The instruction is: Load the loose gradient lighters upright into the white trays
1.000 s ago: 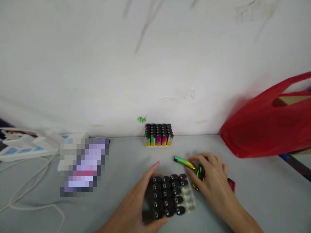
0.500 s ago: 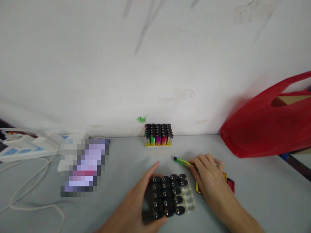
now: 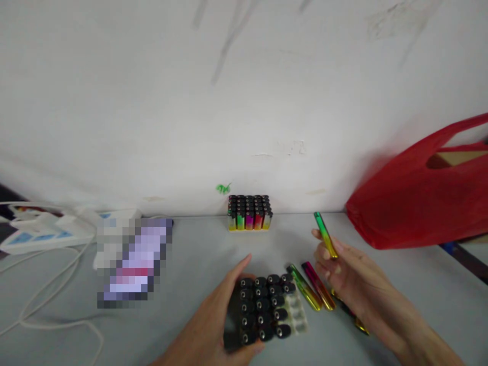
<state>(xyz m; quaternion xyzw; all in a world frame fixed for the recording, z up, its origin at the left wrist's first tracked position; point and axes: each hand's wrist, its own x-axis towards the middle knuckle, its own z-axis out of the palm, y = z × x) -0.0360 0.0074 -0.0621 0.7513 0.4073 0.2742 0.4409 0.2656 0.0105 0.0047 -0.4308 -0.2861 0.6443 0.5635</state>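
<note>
My left hand [image 3: 217, 315] is wrapped round the left side of a pale tray [image 3: 300, 316] packed with black-topped lighters [image 3: 262, 305]; a few slots on its right side are bare. My right hand [image 3: 353, 272] pinches a green and yellow lighter [image 3: 325, 236], raised and tilted, to the right of the tray. Beneath and left of that hand, a green-yellow lighter [image 3: 307, 290] and a magenta-gold one [image 3: 319, 287] lie side by side on the table. Another gold and dark lighter [image 3: 358, 323] lies partly hidden under my right wrist.
A full block of upright lighters [image 3: 249, 220] stands by the wall. At left are a pixelated phone [image 3: 139, 259], a white power strip [image 3: 49, 234] and loose cables [image 3: 23, 305]. A red bag [image 3: 419, 203] sits at the right on the grey table [image 3: 183, 274].
My right hand has lifted and moved right, turning over with a lighter in its fingers. The lighters it covered on the table now show. The left hand and tray have barely moved.
</note>
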